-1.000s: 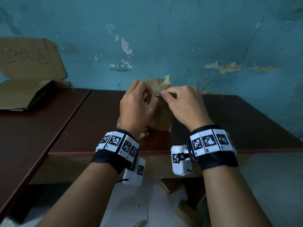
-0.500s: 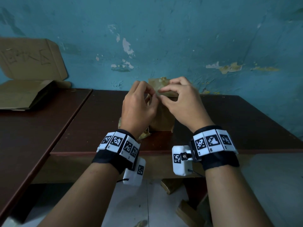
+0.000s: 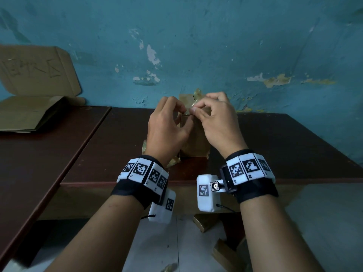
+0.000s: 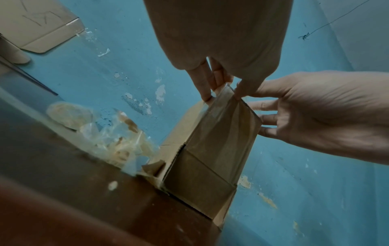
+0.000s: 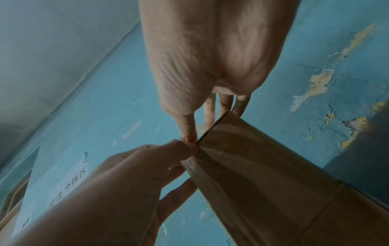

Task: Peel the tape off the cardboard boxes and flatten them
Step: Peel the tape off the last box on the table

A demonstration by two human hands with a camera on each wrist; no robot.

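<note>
A teal wall (image 3: 216, 46) with flaking paint backs the dark brown tabletop (image 3: 275, 150) I am working at, and a second table (image 3: 39, 154) butts against its left edge. My cardboard box (image 4: 212, 149) stands upright near the tabletop's far edge, close to the wall and roughly midway along it, its near face glossy with clear tape (image 4: 223, 116). My left hand (image 3: 167, 128) has its fingers curled, thumb and forefinger pinching at the near top edge of the box; from the left wrist view those fingertips (image 4: 207, 96) sit right on the upper rim. My right hand (image 3: 220, 124) meets it there, thumb (image 5: 187, 129) and fingers pinching the same top edge, the remaining fingers reaching behind the upper flap. The two thumbs touch at that corner in the right wrist view. I cannot tell whether I hold tape alone or tape and cardboard together. Just left of the box's foot lies a crumpled wad of peeled tape (image 4: 118, 146) on the tabletop. On the far left table a flattened carton (image 3: 25, 114) lies with one flap (image 3: 37, 71) leaning up against the wall, handwriting on it.
</note>
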